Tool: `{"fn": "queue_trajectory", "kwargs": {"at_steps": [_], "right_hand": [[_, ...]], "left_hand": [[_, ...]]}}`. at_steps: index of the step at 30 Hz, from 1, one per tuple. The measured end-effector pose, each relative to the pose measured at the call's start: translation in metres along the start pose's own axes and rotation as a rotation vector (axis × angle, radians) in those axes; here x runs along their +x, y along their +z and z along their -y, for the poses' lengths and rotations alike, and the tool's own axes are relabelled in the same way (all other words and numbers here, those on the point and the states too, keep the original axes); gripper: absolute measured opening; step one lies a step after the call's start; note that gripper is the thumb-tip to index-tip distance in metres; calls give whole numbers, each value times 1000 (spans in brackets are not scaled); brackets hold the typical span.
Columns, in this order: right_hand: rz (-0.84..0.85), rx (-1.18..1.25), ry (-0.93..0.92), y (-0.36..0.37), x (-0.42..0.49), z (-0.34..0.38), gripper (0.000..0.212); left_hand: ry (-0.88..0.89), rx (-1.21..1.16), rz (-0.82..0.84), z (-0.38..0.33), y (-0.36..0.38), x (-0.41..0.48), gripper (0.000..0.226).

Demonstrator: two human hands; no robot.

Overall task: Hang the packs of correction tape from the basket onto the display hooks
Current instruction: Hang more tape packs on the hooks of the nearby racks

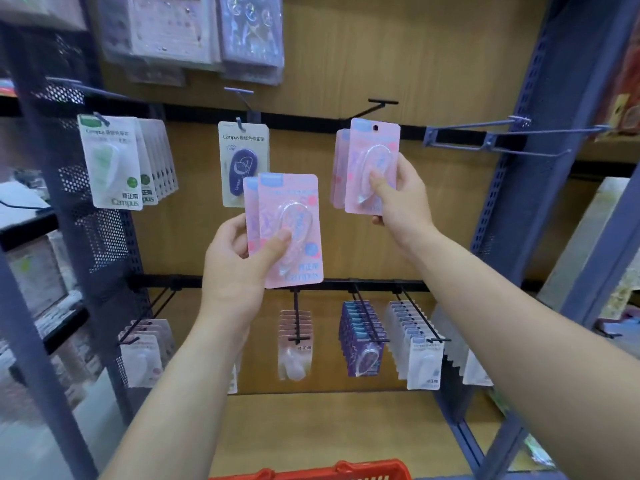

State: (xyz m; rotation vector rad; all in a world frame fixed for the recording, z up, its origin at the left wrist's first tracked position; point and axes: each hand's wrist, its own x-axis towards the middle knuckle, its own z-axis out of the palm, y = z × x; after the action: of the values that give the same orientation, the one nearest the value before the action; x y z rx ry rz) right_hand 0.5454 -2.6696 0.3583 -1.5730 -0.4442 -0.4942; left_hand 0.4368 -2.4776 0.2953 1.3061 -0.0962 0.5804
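Step in hand: hanging. Right hand (393, 199) grips a pink pack (375, 150) by its lower half, thumb over the clear bubble, and holds it up under the black hook (381, 102) near the right end of the upper rail (304, 118). The punched hole at the card's top sits just below the hook's crossbar tip, not yet threaded. Another pink card shows just behind it; cannot tell if it is on the hook or in the same grip.

Left hand (239, 261) clasps the waiting packs (292, 220), at least two of them, thumb across the front one, held lower, in front of the middle of the rack.

Next move, as I judge it: lift the pack slightly, line its hole up with the hook tip, and slide it back along the wire. The crossbar looks wider than the hole, so the card may need tilting to pass it.

Basket (346, 470): only a red rim shows at the bottom edge; its contents are hidden.

Rack: wood-coloured back panel (433, 64) between blue uprights (512, 168), with a dark mesh panel (100, 230) on the left side. The upper rail also carries green packs (114, 161) at its left end and a blue pack (242, 161) at the middle. The lower rail (329, 285) carries full rows of packs on long hooks. Shop shelving stands on both sides, blurred.
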Motion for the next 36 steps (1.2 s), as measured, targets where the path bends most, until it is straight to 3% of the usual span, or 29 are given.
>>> {"fn": "queue_trajectory", "kwargs": {"at_steps": [7,12,16,19,24,30,36], "right_hand": [[-43,-73,40,6,6,-6,23],[-112,-380,164,-5,-19,-14,67],[62,-162,155,-2,-85,-18,36],[224,-8,198,3,-115,-27,25],[128,32,146,-8,-107,-29,24],[21,250,194,-34,-77,-19,23],[-118,229,94,-62,-59,-19,21]], "left_hand": [[-16,-18,3,2,-5,-1,41],[-45,-4,24,6,-2,-8,44],[-89,-15,37,15,8,-16,45],[-118,3,48,25,21,-24,45],[-92,51,59,27,41,-22,52],[-74,115,166,2,71,20,31],[57,284,86,-21,107,69,34]]}}
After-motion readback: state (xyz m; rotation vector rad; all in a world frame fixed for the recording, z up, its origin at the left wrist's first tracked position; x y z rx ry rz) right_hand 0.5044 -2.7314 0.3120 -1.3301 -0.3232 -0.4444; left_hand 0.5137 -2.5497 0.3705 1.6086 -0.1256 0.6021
